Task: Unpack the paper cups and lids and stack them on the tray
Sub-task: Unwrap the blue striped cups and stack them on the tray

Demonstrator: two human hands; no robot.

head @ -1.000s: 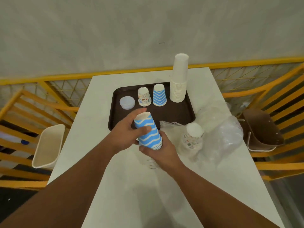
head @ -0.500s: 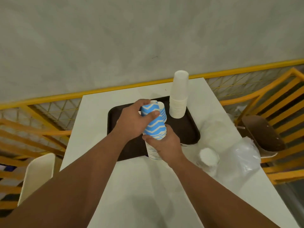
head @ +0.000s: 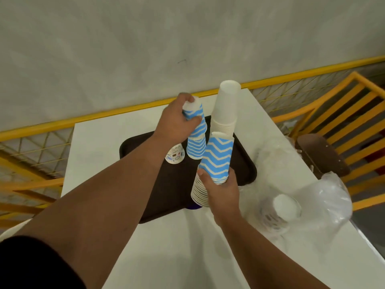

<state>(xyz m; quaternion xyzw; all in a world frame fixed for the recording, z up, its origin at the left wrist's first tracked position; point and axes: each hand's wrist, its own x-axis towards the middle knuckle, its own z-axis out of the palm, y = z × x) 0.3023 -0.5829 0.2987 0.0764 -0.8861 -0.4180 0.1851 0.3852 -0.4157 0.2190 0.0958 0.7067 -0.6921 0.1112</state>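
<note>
A dark brown tray [head: 243, 163] lies on the white table [head: 100, 142]. My left hand [head: 177, 122] grips an upside-down blue zigzag cup [head: 196, 119] over another blue cup [head: 195, 148] standing on the tray. My right hand [head: 220, 190] holds a stack of blue zigzag cups [head: 216, 159] above the tray's near right part. A tall stack of white cups [head: 226, 109] stands at the tray's far right. A small patterned cup [head: 175, 156] stands left of the blue one, partly hidden by my left arm.
Crumpled clear plastic bags [head: 325, 197] lie on the table at right, with a sleeve of patterned cups [head: 281, 211] inside. Yellow railings [head: 41, 130] and yellow chairs [head: 343, 113] surround the table. A brown chair seat [head: 320, 153] sits at right.
My left hand pulled the top blue cup off the stack and carried it up and forward over the blue cup on the tray. The right hand kept the stack.
</note>
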